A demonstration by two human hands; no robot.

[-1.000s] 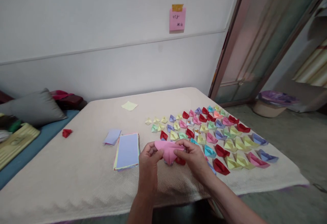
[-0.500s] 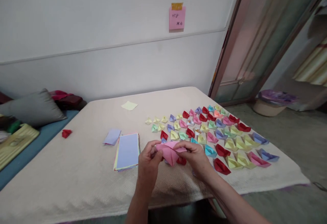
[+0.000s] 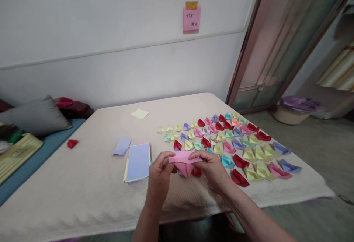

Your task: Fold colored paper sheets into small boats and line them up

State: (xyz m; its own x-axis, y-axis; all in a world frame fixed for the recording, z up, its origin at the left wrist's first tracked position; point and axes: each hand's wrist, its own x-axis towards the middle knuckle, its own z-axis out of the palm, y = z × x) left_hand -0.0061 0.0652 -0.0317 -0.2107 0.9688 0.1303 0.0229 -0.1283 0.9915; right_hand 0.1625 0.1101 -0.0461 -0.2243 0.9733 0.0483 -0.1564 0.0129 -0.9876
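Between my two hands is a piece of pink folded paper (image 3: 184,165), held above the near side of the cloth-covered table (image 3: 91,183). It has a flat band across the top and a point facing down towards me. My left hand (image 3: 161,172) pinches the band's left end, and my right hand (image 3: 211,168) pinches its right end with thumb and fingers. Just beyond and to the right stand rows of small folded paper boats (image 3: 240,161) in red, yellow, blue, green and pink. Some of them are hidden behind my hands.
Left of my hands lies a stack of coloured paper sheets (image 3: 138,162), with a folded lilac paper (image 3: 121,147) beside it. A yellow sheet (image 3: 140,113) lies farther back, and a red folded paper (image 3: 72,143) at far left. A lidless-looking bin (image 3: 293,116) stands on the floor.
The pink paper's upper part has gone from a puckered, raised shape to a flat, straight band. My fingers have shifted slightly along its ends.
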